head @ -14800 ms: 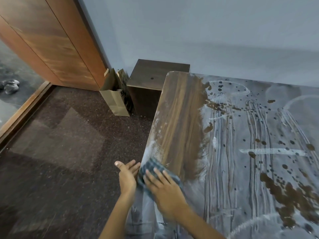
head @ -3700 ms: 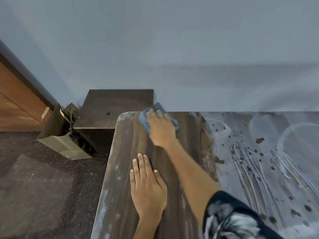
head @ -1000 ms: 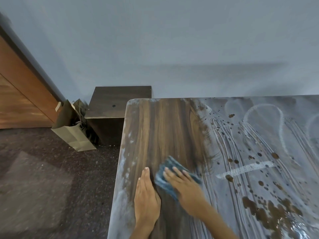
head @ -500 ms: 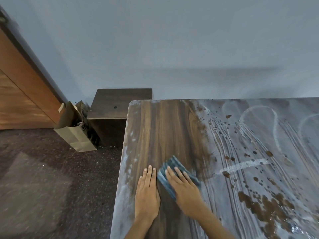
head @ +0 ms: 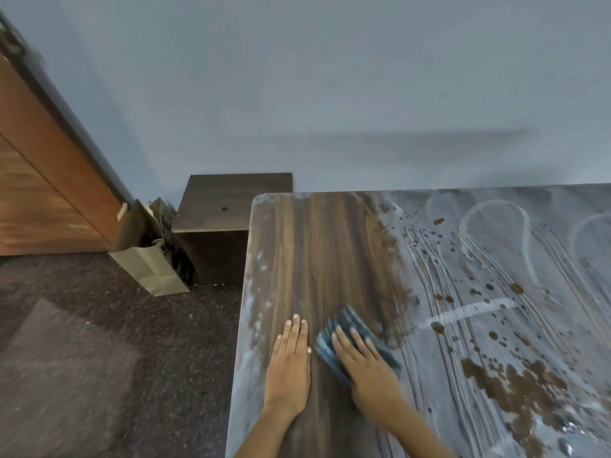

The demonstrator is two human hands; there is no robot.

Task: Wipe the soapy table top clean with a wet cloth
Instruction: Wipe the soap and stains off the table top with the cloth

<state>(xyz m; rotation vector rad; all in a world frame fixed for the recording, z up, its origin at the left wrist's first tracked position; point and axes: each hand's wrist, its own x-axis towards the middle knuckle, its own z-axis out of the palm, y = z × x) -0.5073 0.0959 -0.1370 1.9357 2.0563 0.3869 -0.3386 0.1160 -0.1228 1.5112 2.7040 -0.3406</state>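
Note:
The dark wooden table top (head: 324, 252) shows bare wood grain along its left strip. Grey soapy film with streaks and brown spots (head: 496, 325) covers everything to the right. A folded blue cloth (head: 347, 325) lies at the border between the two, near the front. My right hand (head: 370, 368) presses flat on the cloth with straight fingers. Just left of it, my left hand (head: 291, 361) rests flat on the wiped wood, fingers together. A thin soapy smear runs along the table's left edge (head: 254, 292).
A low dark wooden cabinet (head: 224, 223) stands against the grey wall beyond the table's left corner. A brown paper bag (head: 148, 262) leans beside it on the dark speckled floor (head: 99, 342). A wooden door panel (head: 43, 180) fills the far left.
Over the last second my right hand slid the cloth slightly nearer along the soap border. My left hand stayed flat on the wood. Earlier the cloth was at the far edge.

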